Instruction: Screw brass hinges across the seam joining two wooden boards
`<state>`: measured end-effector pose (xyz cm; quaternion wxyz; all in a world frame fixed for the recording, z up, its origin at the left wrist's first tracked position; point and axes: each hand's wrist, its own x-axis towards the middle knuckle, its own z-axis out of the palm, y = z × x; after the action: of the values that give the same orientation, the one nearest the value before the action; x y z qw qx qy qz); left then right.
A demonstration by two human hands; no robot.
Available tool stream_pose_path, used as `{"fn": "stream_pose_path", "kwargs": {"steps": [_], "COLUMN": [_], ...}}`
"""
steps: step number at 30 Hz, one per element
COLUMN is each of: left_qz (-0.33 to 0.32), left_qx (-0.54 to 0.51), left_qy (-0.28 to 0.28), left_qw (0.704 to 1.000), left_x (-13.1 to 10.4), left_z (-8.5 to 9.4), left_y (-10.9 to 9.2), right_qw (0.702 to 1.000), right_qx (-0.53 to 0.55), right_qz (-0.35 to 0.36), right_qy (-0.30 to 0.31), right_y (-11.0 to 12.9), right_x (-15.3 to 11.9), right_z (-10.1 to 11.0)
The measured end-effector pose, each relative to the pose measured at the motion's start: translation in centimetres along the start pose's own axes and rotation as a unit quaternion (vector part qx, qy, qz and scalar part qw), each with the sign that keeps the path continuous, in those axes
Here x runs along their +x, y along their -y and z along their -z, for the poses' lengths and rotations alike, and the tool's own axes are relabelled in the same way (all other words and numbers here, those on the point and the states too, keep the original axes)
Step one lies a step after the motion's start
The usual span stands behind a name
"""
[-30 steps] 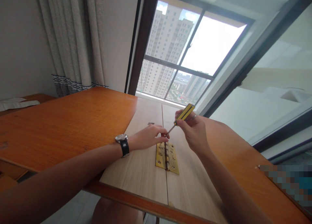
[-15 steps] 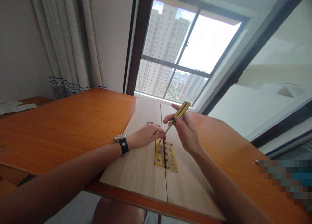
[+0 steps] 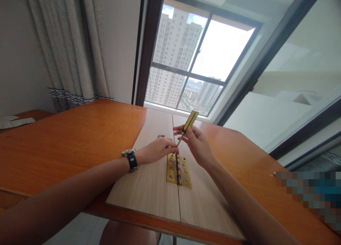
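A brass hinge (image 3: 179, 170) lies across the seam between two pale wooden boards (image 3: 144, 191). My right hand (image 3: 198, 143) grips the yellow and black handle of a screwdriver (image 3: 190, 122), which leans with its shaft running down to the left toward the hinge's far end. At that end my left hand (image 3: 158, 149), with a black-strapped watch on the wrist, has its fingers pressed together around the lower shaft. The screwdriver's tip is hidden by those fingers. Screws or screw holes show in both hinge leaves.
Beneath the boards is an orange-brown wooden table (image 3: 106, 131). A small metal piece (image 3: 161, 136) lies on the left board beyond my left hand. Behind the table are a window (image 3: 186, 74) and a grey curtain (image 3: 69, 46). Pale strips (image 3: 16, 122) lie at the far left.
My right hand has shifted slightly left, its fingers have changed position around the handle, and the screwdriver stands a little steeper. The whole view has moved slightly.
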<state>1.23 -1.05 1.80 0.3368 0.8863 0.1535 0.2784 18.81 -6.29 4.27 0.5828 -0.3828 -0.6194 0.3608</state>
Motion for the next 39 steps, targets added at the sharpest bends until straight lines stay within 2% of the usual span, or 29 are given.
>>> {"fn": "stream_pose_path", "kwargs": {"steps": [4, 8, 11, 14, 19, 27, 31, 39], "left_qz": [0.007, -0.001, -0.023, -0.034, -0.015, 0.006, -0.023, -0.029], "left_qx": [-0.013, -0.084, -0.121, -0.115, -0.104, -0.089, -0.078, -0.1], "left_qy": [-0.048, -0.054, -0.049, -0.045, -0.039, -0.038, -0.048, -0.041], "left_qw": [0.999, 0.995, 0.991, 0.992, 0.994, 0.995, 0.996, 0.994], "left_x": [0.32, 0.71, 0.81, 0.73, 0.57, 0.25, 0.04, 0.02], "left_z": [0.04, -0.25, -0.42, -0.34, -0.17, 0.07, 0.2, 0.21], "left_y": [-0.15, -0.01, 0.11, -0.01, -0.37, -0.63, -0.45, -0.26], "right_qw": [0.999, 0.999, 0.999, 0.998, 0.991, 0.999, 1.0, 1.0], "right_qx": [0.004, 0.006, 0.029, 0.06, 0.126, 0.019, -0.005, 0.003], "right_qz": [0.01, 0.017, 0.008, 0.0, -0.015, -0.026, 0.004, -0.011], "right_qy": [-0.031, -0.041, -0.012, 0.022, 0.045, -0.002, -0.021, 0.024], "right_y": [-0.13, 0.01, -0.05, 0.06, 0.42, 0.03, 0.12, -0.25], "right_x": [0.03, -0.17, -0.42, -0.63, -0.68, -0.45, -0.45, -0.75], "right_z": [-0.35, -0.76, -0.72, -0.62, -0.68, -0.52, -0.68, -0.05]}}
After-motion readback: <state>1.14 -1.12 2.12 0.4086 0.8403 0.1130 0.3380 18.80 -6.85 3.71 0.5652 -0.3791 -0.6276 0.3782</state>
